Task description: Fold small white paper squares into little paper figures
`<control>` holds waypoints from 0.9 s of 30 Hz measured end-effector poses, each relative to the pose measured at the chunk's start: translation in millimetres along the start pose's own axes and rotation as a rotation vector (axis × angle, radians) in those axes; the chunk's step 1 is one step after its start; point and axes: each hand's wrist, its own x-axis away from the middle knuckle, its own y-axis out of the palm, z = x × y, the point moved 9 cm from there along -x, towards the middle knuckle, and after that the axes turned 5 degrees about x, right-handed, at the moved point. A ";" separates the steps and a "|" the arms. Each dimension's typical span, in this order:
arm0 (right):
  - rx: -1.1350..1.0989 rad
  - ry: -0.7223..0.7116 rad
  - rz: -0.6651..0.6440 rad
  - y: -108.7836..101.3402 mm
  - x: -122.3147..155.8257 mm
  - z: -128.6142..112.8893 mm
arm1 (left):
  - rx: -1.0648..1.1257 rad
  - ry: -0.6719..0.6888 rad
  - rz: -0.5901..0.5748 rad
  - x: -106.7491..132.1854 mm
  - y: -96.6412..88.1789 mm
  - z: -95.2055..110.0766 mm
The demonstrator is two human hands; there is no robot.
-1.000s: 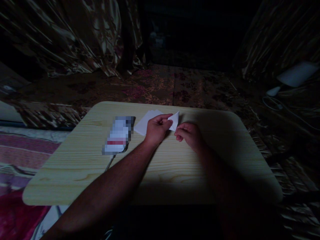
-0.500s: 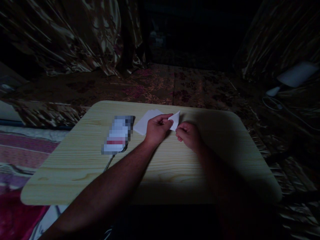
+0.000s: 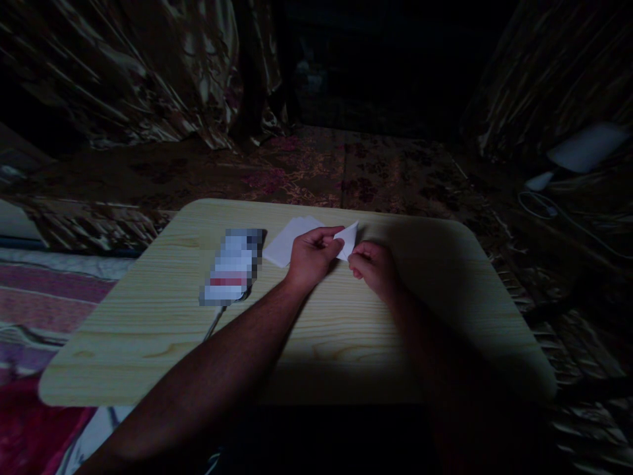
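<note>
A small folded piece of white paper is held just above the table, one pointed corner sticking up. My left hand pinches it between thumb and fingers from the left. At its lower right edge, the closed fingertips of my right hand grip the paper. Behind and left of my left hand, a stack of white paper sheets lies on the table, partly covered by that hand.
The light wooden table has rounded corners. On its left lies a blurred-out phone-like device with a cable. Patterned curtains hang behind. A white lamp stands at the right, and striped bedding lies left.
The folded paper and both hands have shifted very slightly to the right. The paper's upright corner looks a little more curved; both hands keep their grip.
</note>
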 end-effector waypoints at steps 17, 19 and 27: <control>-0.041 -0.027 0.023 -4.5 3.6 -10.3 | 0.056 -0.064 -0.080 1.1 6.7 -5.3; -0.054 -0.029 0.009 -3.7 3.2 -9.9 | 0.076 -0.075 -0.087 0.8 7.2 -6.8; -0.121 -0.063 0.019 -5.4 1.2 -6.6 | 0.148 -0.106 -0.125 0.0 9.8 -10.8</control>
